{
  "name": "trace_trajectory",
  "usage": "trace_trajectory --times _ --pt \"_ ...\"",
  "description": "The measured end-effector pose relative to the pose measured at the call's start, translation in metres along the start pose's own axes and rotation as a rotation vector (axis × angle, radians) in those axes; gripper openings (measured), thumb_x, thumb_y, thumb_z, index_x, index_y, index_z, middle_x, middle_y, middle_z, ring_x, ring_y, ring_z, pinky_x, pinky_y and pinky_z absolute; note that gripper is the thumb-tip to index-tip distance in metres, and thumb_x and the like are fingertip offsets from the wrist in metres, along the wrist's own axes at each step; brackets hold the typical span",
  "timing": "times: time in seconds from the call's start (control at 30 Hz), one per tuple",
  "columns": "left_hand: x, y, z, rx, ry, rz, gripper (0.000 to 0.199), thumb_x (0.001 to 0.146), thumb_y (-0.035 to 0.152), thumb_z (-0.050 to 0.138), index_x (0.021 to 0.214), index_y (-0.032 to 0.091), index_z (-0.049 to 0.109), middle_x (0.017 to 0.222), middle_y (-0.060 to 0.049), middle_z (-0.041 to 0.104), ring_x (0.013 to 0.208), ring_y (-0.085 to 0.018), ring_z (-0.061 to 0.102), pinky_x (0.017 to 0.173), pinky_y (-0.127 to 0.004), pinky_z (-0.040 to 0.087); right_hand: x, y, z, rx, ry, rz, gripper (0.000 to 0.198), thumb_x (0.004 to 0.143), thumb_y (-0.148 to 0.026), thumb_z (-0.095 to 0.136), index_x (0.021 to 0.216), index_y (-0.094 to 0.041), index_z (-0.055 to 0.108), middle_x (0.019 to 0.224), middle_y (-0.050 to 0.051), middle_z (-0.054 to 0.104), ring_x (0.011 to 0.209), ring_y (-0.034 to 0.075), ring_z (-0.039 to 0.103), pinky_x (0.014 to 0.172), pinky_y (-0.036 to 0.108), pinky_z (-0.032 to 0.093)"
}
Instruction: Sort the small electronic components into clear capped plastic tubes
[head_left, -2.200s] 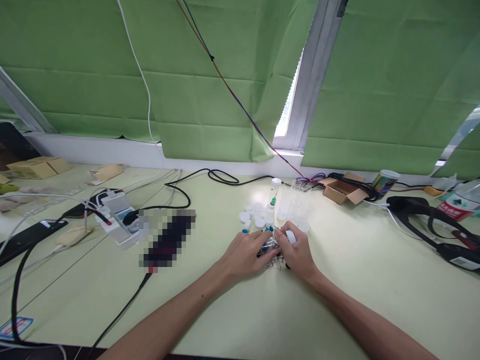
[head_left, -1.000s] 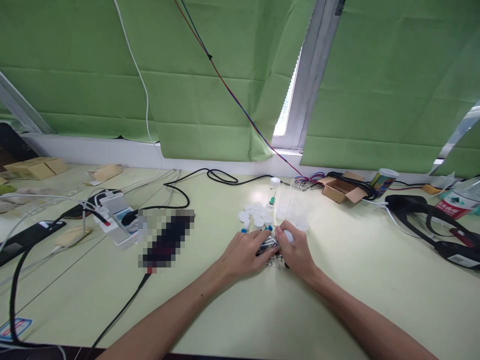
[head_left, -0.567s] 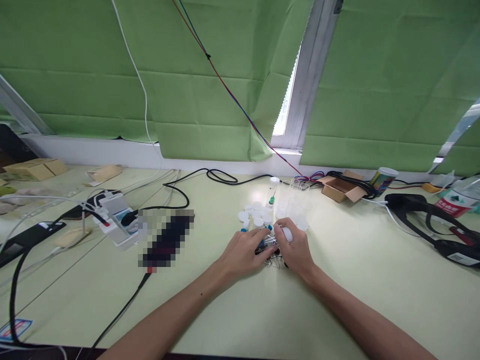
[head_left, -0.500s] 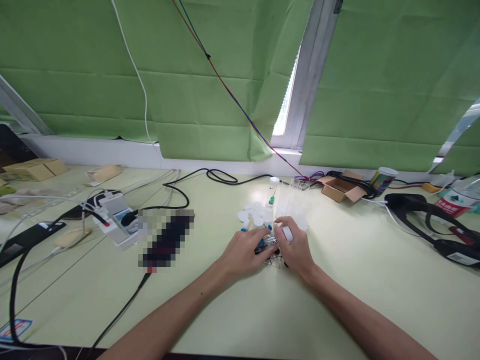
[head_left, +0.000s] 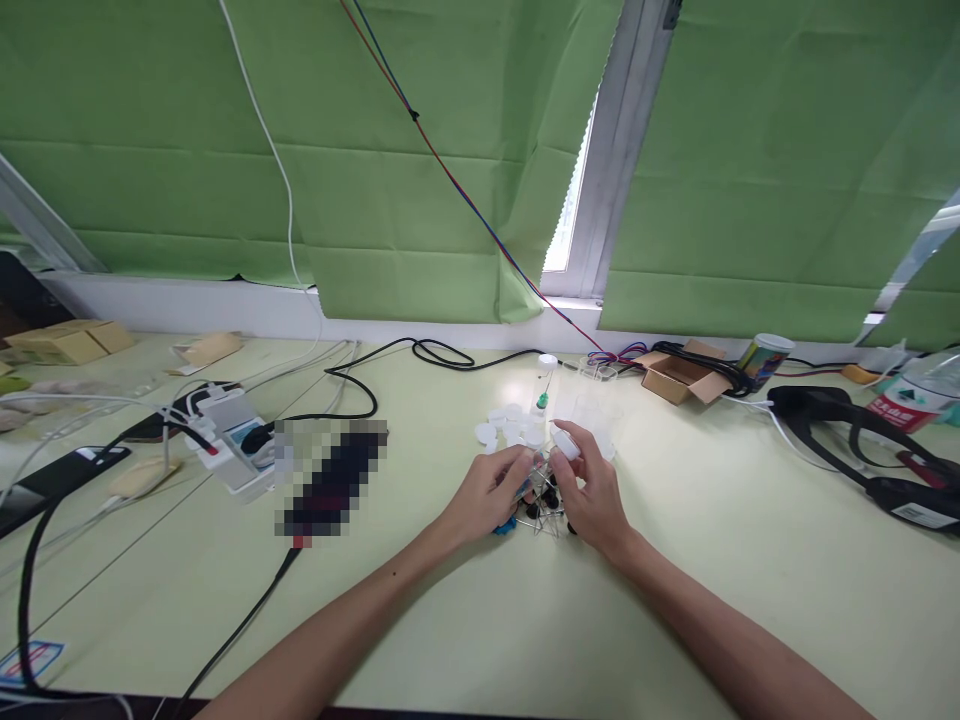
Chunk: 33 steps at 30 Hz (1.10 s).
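Between the fingers of my right hand [head_left: 596,492] is a round white cap [head_left: 566,443], held just above the desk. My left hand [head_left: 486,492] faces it from the left, thumb and fingers pinched together around something small that they mostly hide. Under and between both hands lies a pile of small electronic components [head_left: 547,505], black ones with thin metal leads. A blue component [head_left: 506,525] sticks out below my left hand. Several more white caps [head_left: 513,420] lie just beyond my fingers. Behind them stands a clear vial [head_left: 547,380] with a white lid and a green component in it.
More clear containers [head_left: 596,405] sit beyond my right hand. An open cardboard box [head_left: 682,378], a printed can [head_left: 766,360] and a black headset-like frame [head_left: 862,440] are to the right. On the left are a white power strip [head_left: 236,440], cables and a blurred-out dark object [head_left: 334,480].
My left hand has drawn back slightly leftward, its fingers now pinched, uncovering more of the pile and the blue component. The white cap in my right hand has risen and tilted.
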<state>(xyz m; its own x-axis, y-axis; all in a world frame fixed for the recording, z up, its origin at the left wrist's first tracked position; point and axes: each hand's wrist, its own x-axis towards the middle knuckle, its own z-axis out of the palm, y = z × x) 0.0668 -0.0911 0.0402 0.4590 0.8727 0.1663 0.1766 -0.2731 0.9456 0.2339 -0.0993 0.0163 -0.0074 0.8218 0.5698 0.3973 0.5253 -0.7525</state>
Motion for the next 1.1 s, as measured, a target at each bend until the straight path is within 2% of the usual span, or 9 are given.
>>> trace_trajectory --times 0.13,0.23,0.5,0.97,1.1 --pt "-0.0005 -0.0007 0.0015 -0.152 -0.014 -0.047 0.062 0.095 0.064 0.028 0.112 0.015 0.062 0.066 -0.001 0.060 0.039 -0.008 0.040 0.043 -0.024 0.034 -0.0002 0.0001 0.0009 0.037 -0.041 0.001 0.035 0.097 -0.033 0.045 0.129 -0.018 0.045 0.066 -0.005 0.052 0.052 0.011 0.048 0.052 0.023 0.043" --pt "0.0008 -0.0039 0.0021 -0.176 0.002 -0.079 0.065 0.094 0.067 0.026 0.111 0.015 0.061 0.065 -0.001 0.060 0.037 -0.008 0.041 0.042 -0.024 0.033 -0.0003 0.0009 0.0025 0.061 -0.058 0.020 0.037 0.098 -0.034 0.044 0.130 -0.018 0.044 0.068 -0.004 0.052 0.053 0.012 0.048 0.052 0.023 0.043" --pt "0.0024 -0.0089 0.0017 -0.174 0.041 -0.095 0.063 0.093 0.068 0.028 0.105 0.016 0.061 0.065 0.001 0.059 0.037 -0.008 0.043 0.041 -0.023 0.034 0.0000 0.0031 0.0045 0.090 -0.069 0.026 0.038 0.099 -0.035 0.041 0.132 -0.018 0.044 0.065 -0.005 0.045 0.051 0.011 0.042 0.048 0.022 0.037" --pt "0.0019 -0.0070 0.0031 -0.174 0.017 -0.081 0.058 0.095 0.063 0.028 0.111 0.017 0.060 0.072 -0.002 0.062 0.042 -0.009 0.047 0.041 -0.022 0.033 0.0014 0.0021 0.0016 0.104 -0.043 0.055 0.040 0.098 -0.035 0.046 0.134 -0.019 0.048 0.071 -0.003 0.053 0.054 0.011 0.048 0.052 0.023 0.043" --pt "0.0012 -0.0028 0.0037 -0.102 -0.005 -0.052 0.049 0.096 0.058 0.034 0.106 0.018 0.059 0.074 0.000 0.059 0.044 -0.008 0.044 0.044 -0.023 0.034 0.0009 0.0023 0.0013 0.097 -0.005 0.062 0.039 0.096 -0.035 0.050 0.132 -0.019 0.051 0.072 -0.003 0.055 0.054 0.010 0.049 0.052 0.022 0.044"
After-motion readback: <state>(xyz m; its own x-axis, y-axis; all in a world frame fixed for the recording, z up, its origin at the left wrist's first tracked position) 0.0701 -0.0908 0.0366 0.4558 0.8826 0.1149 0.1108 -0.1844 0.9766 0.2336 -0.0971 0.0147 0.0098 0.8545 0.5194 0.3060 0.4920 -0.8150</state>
